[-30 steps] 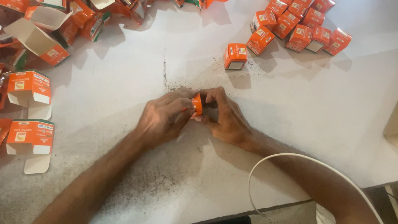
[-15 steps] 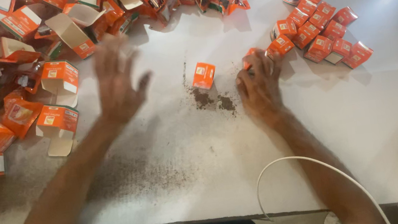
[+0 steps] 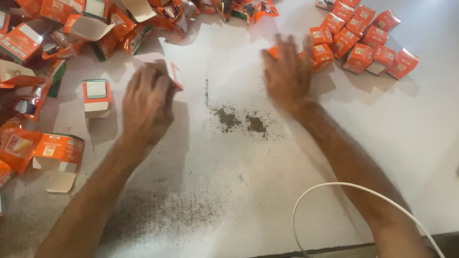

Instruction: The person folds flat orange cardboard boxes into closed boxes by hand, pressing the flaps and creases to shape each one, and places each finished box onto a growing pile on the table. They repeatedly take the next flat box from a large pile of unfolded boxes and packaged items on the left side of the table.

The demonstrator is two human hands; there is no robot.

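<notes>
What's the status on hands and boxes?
Left hand on an open orange box. Right hand on small box by the closed pile. Dark spill between them.

The desk (image 3: pixel 418 141) looks like a smooth, matt white board, dulled by a scatter of dark, grainy powder (image 3: pixel 240 123) near its middle and a fainter dusting toward the near edge. The small orange boxes (image 3: pixel 362 42) are thin printed cardboard with a slight sheen; the open cartons (image 3: pixel 58 156) at the left show plain, matt pale card on their inner flaps. Crumpled sachets (image 3: pixel 243 5) at the far edge look like glossy foil or plastic film. The white cable (image 3: pixel 330 192) has a smooth plastic sheath.
</notes>
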